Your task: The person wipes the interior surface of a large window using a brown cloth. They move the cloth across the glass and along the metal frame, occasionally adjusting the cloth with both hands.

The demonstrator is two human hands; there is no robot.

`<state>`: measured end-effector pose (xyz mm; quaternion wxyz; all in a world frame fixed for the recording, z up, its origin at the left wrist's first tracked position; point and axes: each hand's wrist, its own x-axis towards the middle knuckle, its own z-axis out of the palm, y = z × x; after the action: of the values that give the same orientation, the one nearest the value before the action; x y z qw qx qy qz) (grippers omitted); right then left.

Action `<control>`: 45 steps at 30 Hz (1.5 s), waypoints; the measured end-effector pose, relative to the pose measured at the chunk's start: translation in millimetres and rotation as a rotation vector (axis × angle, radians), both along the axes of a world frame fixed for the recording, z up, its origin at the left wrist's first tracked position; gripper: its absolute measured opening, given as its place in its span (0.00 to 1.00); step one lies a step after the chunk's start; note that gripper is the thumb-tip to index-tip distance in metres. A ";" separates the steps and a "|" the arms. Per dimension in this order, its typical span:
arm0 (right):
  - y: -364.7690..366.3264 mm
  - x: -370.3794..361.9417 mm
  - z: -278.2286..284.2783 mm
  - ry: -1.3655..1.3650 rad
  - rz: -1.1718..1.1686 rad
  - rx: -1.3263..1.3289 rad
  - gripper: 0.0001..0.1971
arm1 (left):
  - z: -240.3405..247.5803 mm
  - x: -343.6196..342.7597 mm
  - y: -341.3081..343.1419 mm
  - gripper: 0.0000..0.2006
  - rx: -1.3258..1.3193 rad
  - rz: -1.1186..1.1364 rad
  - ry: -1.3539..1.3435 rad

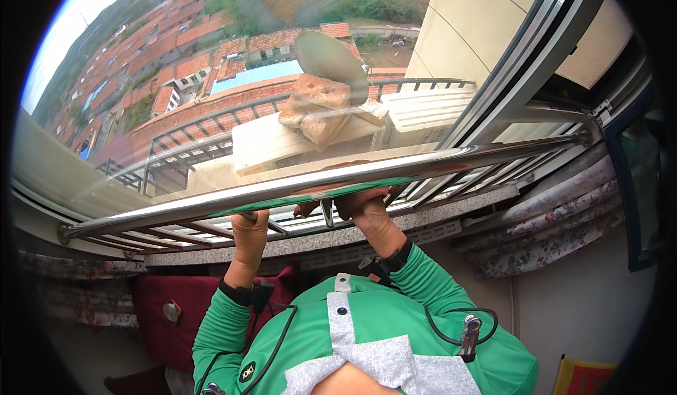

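Window bay, rooftops beyond: both hands reaching up to steel rail

Tiled rooftops (183,70) are showing thru the glass, well beyond both hands. Steel rail (451,161) is running just above L & R hands. L hand (252,233) is curling up at it, fingertips partly hidden; can't tell if it's gripping the tube or something behind. R hand (372,215) is reaching under same rail, fingers mostly hidden, right up against a brown thing (350,203), kind unclear; can't tell if it's grasping that. Speckled sill (430,216) is passing just R of R hand. Outside, bricks (319,102) are lying stacked ahead of & b/w the hands, w/ a round dish (326,55) standing behind. Floral curtain (557,215) is hanging well R of R hand; maroon cloth (166,331) is spreading below-L of L hand.
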<state>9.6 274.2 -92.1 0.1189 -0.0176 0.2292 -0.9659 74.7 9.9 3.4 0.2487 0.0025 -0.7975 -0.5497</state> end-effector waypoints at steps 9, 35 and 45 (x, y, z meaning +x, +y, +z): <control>18.6 4.1 -112.1 -0.038 0.149 0.341 0.11 | -0.9 -0.7 -3.1 0.20 0.047 -0.046 0.019; 104.0 -17.4 104.9 0.429 0.134 0.383 0.27 | -12.3 -0.4 -11.0 0.12 -0.024 -0.006 -0.003; 99.7 -25.8 -26.1 0.287 0.358 0.592 0.12 | -14.9 2.4 -9.5 0.08 0.002 0.045 -0.027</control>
<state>-16.1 373.9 -118.2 0.2526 -0.1574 0.5062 -0.8095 77.1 0.4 -11.5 0.2502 0.0282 -0.8001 -0.5445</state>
